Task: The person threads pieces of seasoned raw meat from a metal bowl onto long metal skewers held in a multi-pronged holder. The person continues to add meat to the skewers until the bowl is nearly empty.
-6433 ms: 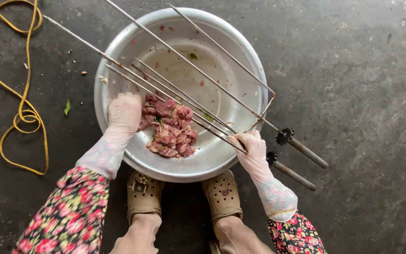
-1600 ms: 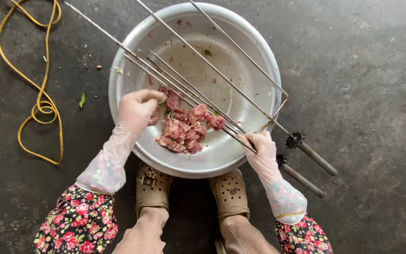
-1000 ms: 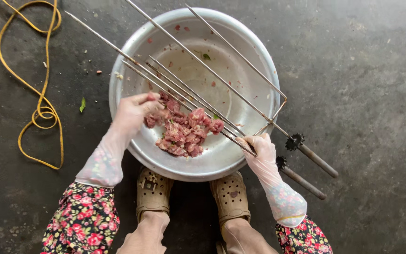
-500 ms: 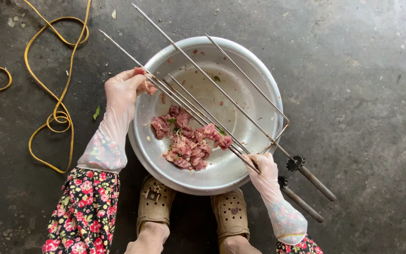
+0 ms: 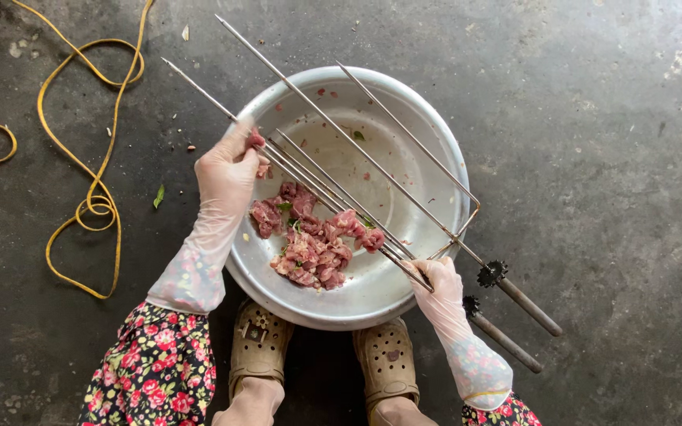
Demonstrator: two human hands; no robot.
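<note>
Left hand [image 5: 226, 170], gloved, pinched meat piece [image 5: 256, 140] against metal skewer [image 5: 309, 181] at bowl rim. Right hand [image 5: 434, 285] closed around skewer's near end. Raw meat pile [image 5: 309, 241] lay in steel bowl [image 5: 436, 150], between both grips.

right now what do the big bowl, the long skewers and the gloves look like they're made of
Bowl: looks like thin metal, probably aluminium or steel; dull silver with a soft sheen.
Skewers: metal rods, grey and shiny, thin and straight; two have darker handles, material unclear.
Gloves on the left hand and right hand: thin clear plastic, wrinkled, skin showing through.
</note>
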